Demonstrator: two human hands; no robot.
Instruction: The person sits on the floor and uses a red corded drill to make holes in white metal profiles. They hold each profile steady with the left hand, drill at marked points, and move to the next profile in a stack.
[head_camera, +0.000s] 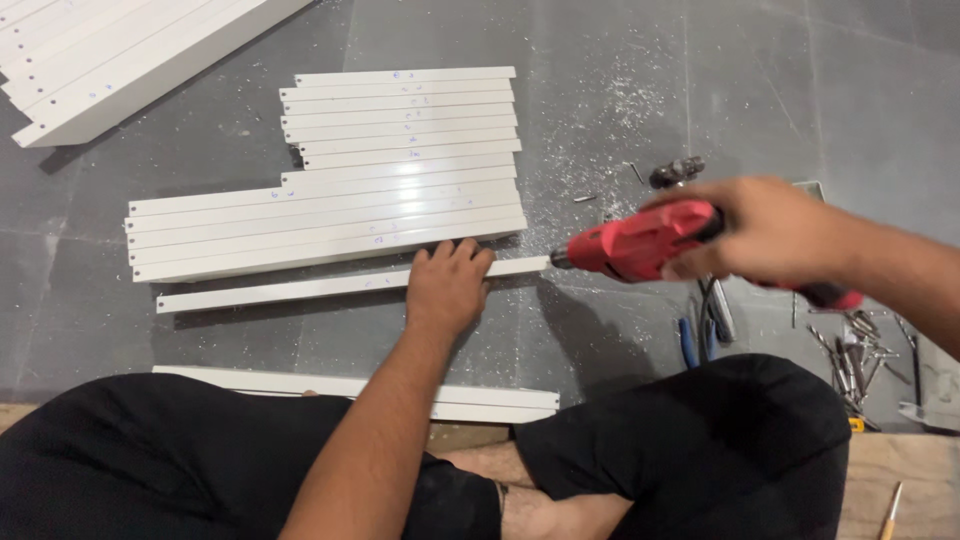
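The right hand (770, 230) is motion-blurred, its grip hiding the red drill's (640, 245) handle. Under the left hand (447, 285), part of the white strip (300, 290) is covered. Right of the grip, small bits (850, 350) blur together.

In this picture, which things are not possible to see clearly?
- Head view: the drill tip at the end of the white strip is too small to make out.
- The right hand is motion-blurred and hides the drill's grip.
- The left hand covers part of the strip.
- The tool pile is small and cluttered.
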